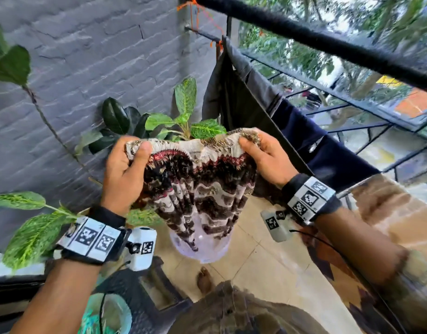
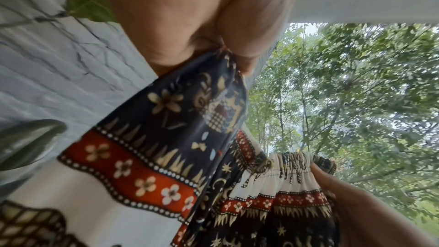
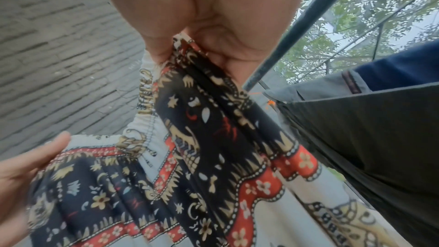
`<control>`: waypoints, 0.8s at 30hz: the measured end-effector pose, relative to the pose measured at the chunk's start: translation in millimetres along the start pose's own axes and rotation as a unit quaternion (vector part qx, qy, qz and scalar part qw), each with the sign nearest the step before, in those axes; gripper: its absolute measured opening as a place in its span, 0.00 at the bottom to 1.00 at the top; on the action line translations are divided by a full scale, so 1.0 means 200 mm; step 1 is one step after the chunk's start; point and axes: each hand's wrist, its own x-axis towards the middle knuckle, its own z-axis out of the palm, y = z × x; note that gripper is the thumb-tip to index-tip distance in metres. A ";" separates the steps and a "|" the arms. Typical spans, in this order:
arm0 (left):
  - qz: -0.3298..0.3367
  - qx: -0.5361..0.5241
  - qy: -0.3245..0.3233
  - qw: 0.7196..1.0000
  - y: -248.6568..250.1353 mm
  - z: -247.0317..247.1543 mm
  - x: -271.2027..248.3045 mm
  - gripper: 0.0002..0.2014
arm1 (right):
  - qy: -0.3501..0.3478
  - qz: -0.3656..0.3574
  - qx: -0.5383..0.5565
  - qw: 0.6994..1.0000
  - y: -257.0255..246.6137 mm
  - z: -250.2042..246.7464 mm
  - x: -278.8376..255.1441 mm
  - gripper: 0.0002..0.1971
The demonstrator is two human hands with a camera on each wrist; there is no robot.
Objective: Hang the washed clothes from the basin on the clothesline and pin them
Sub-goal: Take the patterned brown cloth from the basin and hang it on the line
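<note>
A patterned garment (image 1: pixel 198 179) in cream, dark and red, with an elastic waistband, hangs between my two hands above the pale basin (image 1: pixel 203 249) on the floor. My left hand (image 1: pixel 125 165) pinches the waistband's left end and my right hand (image 1: pixel 263 155) pinches its right end. In the left wrist view the garment (image 2: pixel 166 119) shows dark cloth with flowers under my left hand (image 2: pixel 225 52). In the right wrist view my right hand (image 3: pixel 190 48) clamps folded cloth (image 3: pixel 213 129). The clothesline rail (image 1: pixel 304 68) runs diagonally behind, carrying a grey garment (image 1: pixel 234 92) and a navy one (image 1: pixel 316 145).
A thick black bar (image 1: pixel 328 42) crosses overhead at the upper right. Leafy potted plants (image 1: pixel 174 121) stand against the grey brick wall (image 1: pixel 87 56) on the left. A metal railing (image 1: pixel 388 131) with trees beyond closes the right side. Tiled floor (image 1: pixel 268 268) lies below.
</note>
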 end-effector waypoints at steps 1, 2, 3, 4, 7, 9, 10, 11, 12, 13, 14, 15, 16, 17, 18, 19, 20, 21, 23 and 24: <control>0.012 0.001 0.005 1.000 0.05 0.02 0.02 0.05 | 0.004 -0.019 -0.002 1.000 -0.05 -0.02 0.00 0.09; 0.024 0.002 0.008 1.000 0.11 0.04 0.05 0.06 | 0.011 -0.037 -0.009 0.999 -0.10 -0.06 -0.01 0.08; 0.033 -0.002 0.008 0.999 0.16 0.05 0.07 0.06 | 0.017 -0.052 -0.020 0.998 -0.15 -0.09 -0.01 0.08; 0.043 -0.008 0.011 0.999 0.22 0.07 0.08 0.06 | 0.023 -0.068 -0.030 0.997 -0.20 -0.12 -0.02 0.08; 0.074 -0.023 0.021 0.997 0.38 0.13 0.11 0.07 | 0.041 -0.107 -0.041 0.993 -0.35 -0.21 -0.06 0.10; 0.091 -0.038 0.027 0.995 0.49 0.15 0.12 0.07 | 0.055 -0.115 -0.014 0.992 -0.45 -0.25 -0.09 0.10; 0.099 -0.050 0.026 0.993 0.55 0.17 0.13 0.07 | 0.063 -0.120 -0.002 0.991 -0.50 -0.28 -0.11 0.09; 0.105 -0.064 0.024 0.992 0.59 0.17 0.13 0.07 | 0.068 -0.127 0.002 0.990 -0.54 -0.30 -0.13 0.09; 0.110 -0.079 0.018 0.991 0.64 0.18 0.13 0.07 | 0.076 -0.141 -0.005 0.987 -0.59 -0.33 -0.15 0.10; 0.113 -0.092 0.011 0.989 0.68 0.19 0.15 0.07 | 0.080 -0.157 -0.016 0.984 -0.64 -0.35 -0.17 0.10; 0.117 -0.104 0.004 0.988 0.73 0.19 0.16 0.07 | 0.089 -0.172 -0.027 0.981 -0.68 -0.37 -0.19 0.09; 0.124 -0.113 -0.004 0.986 0.78 0.20 0.17 0.07 | 0.101 -0.183 -0.032 0.977 -0.72 -0.39 -0.22 0.08; 0.129 -0.124 -0.011 0.984 0.82 0.21 0.17 0.07 | 0.115 -0.191 -0.036 0.974 -0.75 -0.41 -0.23 0.08; 0.135 -0.138 -0.022 0.981 0.88 0.22 0.19 0.06 | 0.131 -0.201 -0.043 0.970 -0.79 -0.44 -0.25 0.07; 0.141 -0.149 -0.031 0.978 0.93 0.23 0.21 0.06 | 0.141 -0.206 -0.051 0.967 -0.83 -0.47 -0.26 0.06; 0.148 -0.159 -0.040 0.975 0.98 0.23 0.22 0.06 | 0.150 -0.212 -0.062 0.964 -0.87 -0.51 -0.27 0.06; 0.159 -0.167 -0.051 0.972 1.03 0.24 0.24 0.07 | 0.168 -0.221 -0.076 0.958 -0.91 -0.55 -0.29 0.06; 0.170 -0.176 -0.060 0.968 1.08 0.25 0.25 0.07 | 0.188 -0.228 -0.090 0.951 -0.96 -0.59 -0.30 0.07; 0.191 -0.196 -0.079 0.959 1.18 0.27 0.27 0.07 | 0.229 -0.241 -0.108 0.937 -1.07 -0.66 -0.36 0.09; 0.200 -0.204 -0.090 0.954 1.23 0.28 0.27 0.07 | 0.251 -0.245 -0.119 0.929 -1.12 -0.69 -0.39 0.10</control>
